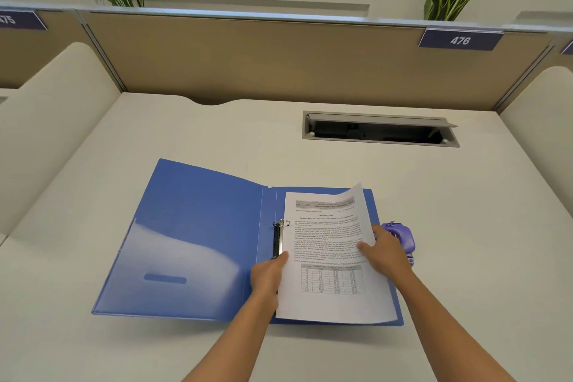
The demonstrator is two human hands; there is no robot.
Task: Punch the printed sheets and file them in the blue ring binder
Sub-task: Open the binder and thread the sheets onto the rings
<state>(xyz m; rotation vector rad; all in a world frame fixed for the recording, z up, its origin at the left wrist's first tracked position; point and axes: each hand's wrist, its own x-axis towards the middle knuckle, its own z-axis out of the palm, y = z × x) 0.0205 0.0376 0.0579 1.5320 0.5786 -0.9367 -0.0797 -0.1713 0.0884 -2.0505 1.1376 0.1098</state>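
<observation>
The blue ring binder point(192, 236) lies open on the desk, its front cover spread to the left. Its metal ring mechanism point(279, 236) runs along the spine, and the upper ring looks open. The printed sheets point(331, 254), with text and a table, lie over the binder's right half, their right edge curling upward. My left hand point(268, 276) grips the sheets' left edge beside the rings. My right hand point(384, 254) holds their right edge, thumb on top. A purple hole punch point(400, 236) sits just right of the binder, partly hidden behind my right hand.
An open cable hatch point(379, 130) is set into the white desk point(465, 226) behind the binder. Beige partitions, one with a label reading 476 point(460, 40), wall in the desk at the back and sides. Plants stand beyond them.
</observation>
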